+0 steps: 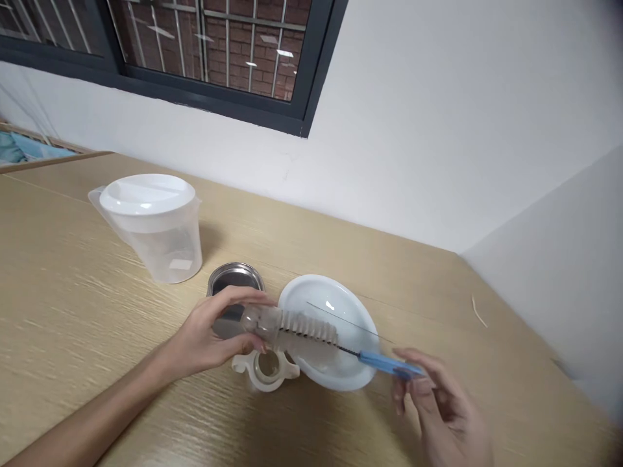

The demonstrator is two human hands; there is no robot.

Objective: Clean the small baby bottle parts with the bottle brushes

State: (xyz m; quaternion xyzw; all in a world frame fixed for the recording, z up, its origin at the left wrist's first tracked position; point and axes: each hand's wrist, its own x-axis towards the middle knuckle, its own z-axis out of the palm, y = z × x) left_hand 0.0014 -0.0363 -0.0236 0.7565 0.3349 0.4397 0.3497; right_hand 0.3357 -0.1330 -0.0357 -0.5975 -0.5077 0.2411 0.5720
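My left hand (219, 337) is closed around a small clear bottle (263, 322), held sideways above the table. My right hand (438, 402) pinches the blue handle of a bottle brush (389, 364). The brush's pale bristles point left, right at the bottle's end; whether the tip is inside I cannot tell. Beneath the brush stands a white bowl (341, 379) with a shiny inside. Below the bottle is a white two-handled ring (267, 383) with a round opening. A round metal container (236, 269) is partly hidden behind my left hand.
A translucent pitcher (170, 250) with a white lid stands at the back left of the wooden table (146, 415). A thin pale strip (478, 311) lies at the right. Behind the table are a white wall (389, 162) and a barred window (219, 48).
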